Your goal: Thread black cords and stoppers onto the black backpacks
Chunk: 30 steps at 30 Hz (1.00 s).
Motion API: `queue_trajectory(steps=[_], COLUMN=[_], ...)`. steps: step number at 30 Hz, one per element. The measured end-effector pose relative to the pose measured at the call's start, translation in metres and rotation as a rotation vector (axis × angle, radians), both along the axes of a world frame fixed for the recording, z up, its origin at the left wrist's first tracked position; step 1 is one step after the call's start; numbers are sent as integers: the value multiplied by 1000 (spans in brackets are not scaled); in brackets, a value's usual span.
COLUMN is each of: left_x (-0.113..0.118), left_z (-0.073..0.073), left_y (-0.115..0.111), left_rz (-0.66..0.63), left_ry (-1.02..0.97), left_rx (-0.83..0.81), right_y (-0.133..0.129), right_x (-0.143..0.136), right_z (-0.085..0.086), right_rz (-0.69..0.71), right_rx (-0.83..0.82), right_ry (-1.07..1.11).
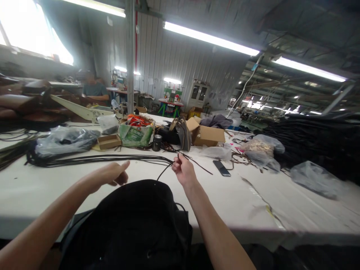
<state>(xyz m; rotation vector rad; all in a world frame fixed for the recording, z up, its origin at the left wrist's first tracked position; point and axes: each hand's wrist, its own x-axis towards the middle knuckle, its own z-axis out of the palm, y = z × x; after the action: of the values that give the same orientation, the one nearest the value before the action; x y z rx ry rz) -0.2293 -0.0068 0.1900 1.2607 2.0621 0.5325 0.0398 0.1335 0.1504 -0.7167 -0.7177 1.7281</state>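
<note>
A large black cloth bag lies against the table's front edge, between my forearms. My right hand is closed on a thin black cord, which runs down from the fingers to the top of the bag. Above the bag's left side, my left hand hovers with thumb and fingers apart and holds nothing. Behind both hands a bundle of long black cords stretches across the white table, its right end close to my right fingers.
Along the back stand a green bag with orange material, a dark can and a cardboard box. A phone and plastic bags lie on the right. A person sits far back left.
</note>
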Motion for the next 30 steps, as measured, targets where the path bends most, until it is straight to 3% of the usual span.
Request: queue_trajectory(steps=[5, 11, 16, 19, 24, 27, 30], left_x=[3, 23, 30, 35, 46, 55, 66], left_z=[-31, -31, -34, -29, -4, 7, 6], left_y=[10, 9, 7, 8, 15, 21, 26], left_rz=[-22, -118, -128, -83, -64, -126, -199], left_ry=[-260, -343, -620, -779, -894, -846, -658], left_rx=[-200, -97, -24, 50, 329, 504, 588], right_y=[10, 0, -13, -18, -26, -33, -40], right_x=[-6, -13, -18, -18, -14, -14, -17], right_z=[1, -11, -18, -16, 2, 14, 25], right_rz=[-59, 41, 106, 106, 114, 161, 184], right_rx=[28, 160, 237, 288, 376, 417, 444], right_ry=[21, -85, -225, -279, -282, -312, -328])
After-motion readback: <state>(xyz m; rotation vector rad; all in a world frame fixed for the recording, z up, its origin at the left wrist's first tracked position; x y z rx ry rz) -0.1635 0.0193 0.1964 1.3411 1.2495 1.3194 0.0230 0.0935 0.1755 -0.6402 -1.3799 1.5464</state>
